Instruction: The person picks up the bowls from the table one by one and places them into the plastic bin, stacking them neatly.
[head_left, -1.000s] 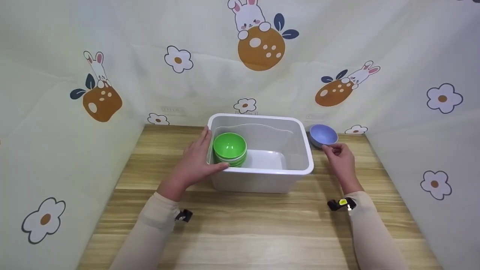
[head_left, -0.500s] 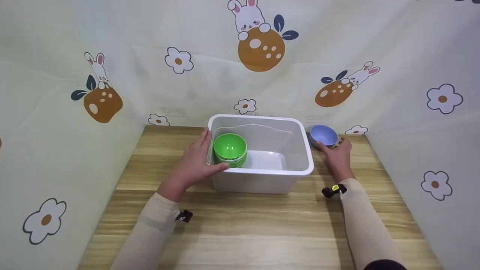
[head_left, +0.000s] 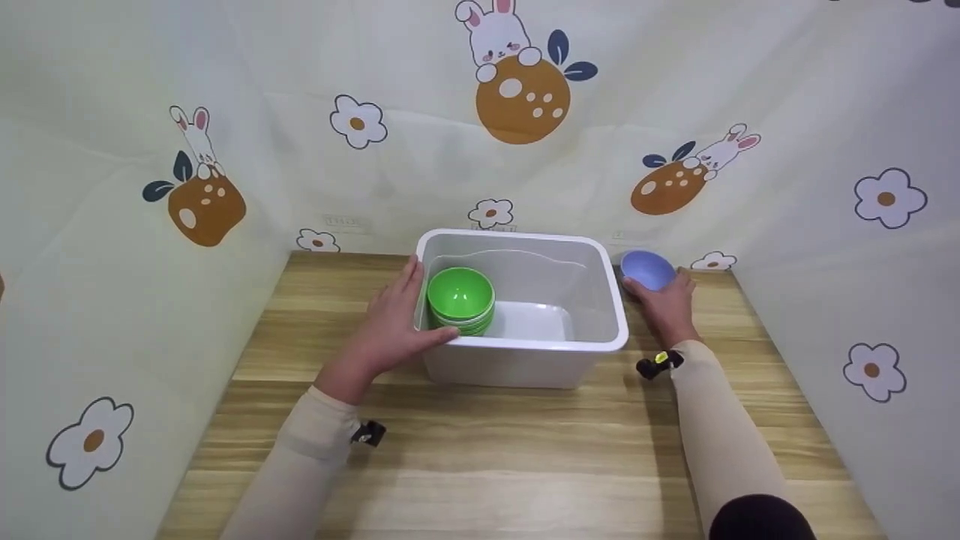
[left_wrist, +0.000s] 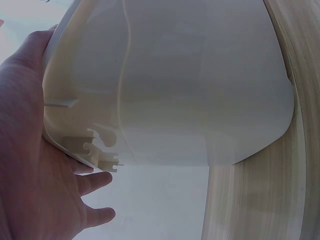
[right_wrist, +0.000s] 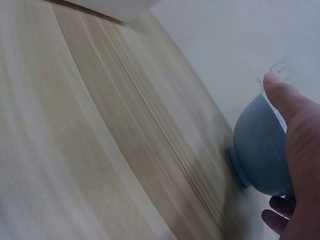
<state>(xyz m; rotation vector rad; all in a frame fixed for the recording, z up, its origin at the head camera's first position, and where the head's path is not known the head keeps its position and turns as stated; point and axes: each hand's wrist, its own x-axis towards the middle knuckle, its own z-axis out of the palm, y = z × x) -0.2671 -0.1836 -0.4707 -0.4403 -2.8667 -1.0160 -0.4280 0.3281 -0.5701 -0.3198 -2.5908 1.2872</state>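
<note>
My left hand rests on the near left corner of a white plastic bin. Its thumb lies over the front rim and its straight fingers run along the left side. In the left wrist view, those fingers extend below the rim of the bin. A stack of green and white bowls stands inside at the left. To the right of the bin, my right hand holds a blue bowl, thumb at the near rim and fingers round its right side. The right wrist view shows the bowl upright, its foot near the tabletop.
A wooden table lies under everything. Behind the bin and blue bowl rises a patterned cloth backdrop, with cloth walls at the left and right. The bin's right wall stands between the bowl and the green stack.
My right hand has moved forward and left from the near edge of the blue bowl, and now its thumb and fingers span it. The left hand and bin have stayed in place.
</note>
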